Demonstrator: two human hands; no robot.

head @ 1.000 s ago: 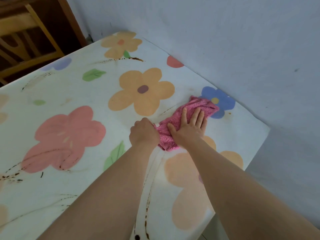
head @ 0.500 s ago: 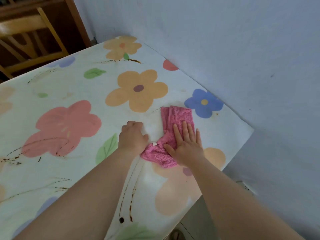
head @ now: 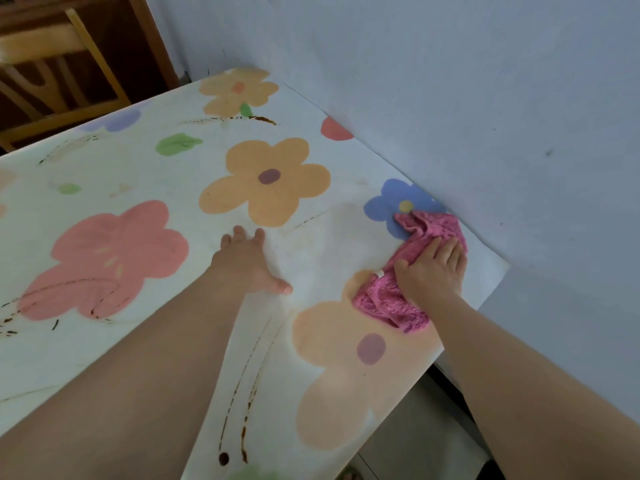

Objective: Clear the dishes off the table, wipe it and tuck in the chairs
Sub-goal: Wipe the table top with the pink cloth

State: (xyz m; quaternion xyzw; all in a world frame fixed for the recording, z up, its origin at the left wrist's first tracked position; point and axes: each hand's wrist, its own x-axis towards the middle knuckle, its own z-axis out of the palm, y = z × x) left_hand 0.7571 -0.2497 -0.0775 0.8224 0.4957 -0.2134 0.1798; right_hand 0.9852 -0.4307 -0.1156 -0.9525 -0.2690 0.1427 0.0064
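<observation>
A pink cloth [head: 388, 299] lies crumpled on the flower-print table [head: 138, 174], near its right edge by the wall. My right hand [head: 433, 268] presses flat on the cloth, fingers together, covering its middle. My left hand [head: 244, 261] rests on the bare table surface to the left of the cloth, fingers spread, holding nothing. No dishes are in view on the table.
A wooden chair [head: 52, 64] stands beyond the table's far left edge. A pale blue wall [head: 450, 98] runs along the table's right side. The table's near right corner drops off to the floor [head: 415, 427].
My right hand has slid the cloth to the right, toward the wall and the blue flower. My left hand has let go of the cloth and now lies spread on the table.
</observation>
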